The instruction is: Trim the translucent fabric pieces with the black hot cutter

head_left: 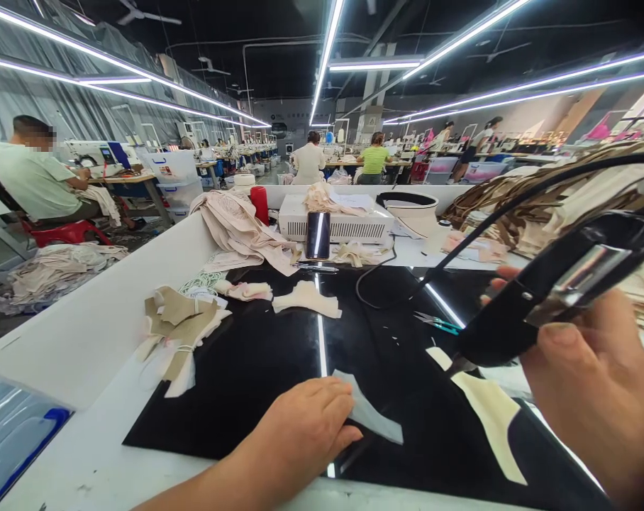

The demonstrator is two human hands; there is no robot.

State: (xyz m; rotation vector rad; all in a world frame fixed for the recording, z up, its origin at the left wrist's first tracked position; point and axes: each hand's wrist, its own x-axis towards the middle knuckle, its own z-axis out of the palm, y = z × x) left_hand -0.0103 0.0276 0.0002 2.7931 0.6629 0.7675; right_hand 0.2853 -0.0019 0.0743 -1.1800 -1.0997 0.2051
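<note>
My left hand [308, 426] rests over the upper end of a grey-blue fabric piece [375, 411] on the glossy black board [247, 369], its fingers pressed together on that end. My right hand [593, 383] is wrapped round a black corded handheld tool [524, 312], whose metal tip points down at the board. Beneath the tip lies a pale yellow fabric piece [489, 415]; whether they touch is unclear. Teal-handled snips [439, 323] lie just left of the tool. Farther back on the board is a cream cut piece [307, 299].
Tied beige pieces [186, 319] lie at the board's left edge. Behind the board stand a white vented box [335, 220], a dark cylinder [318, 235] and a red cone [259, 206]. Fabric stacks [540, 206] fill the right. The black cord arcs over the board's right side.
</note>
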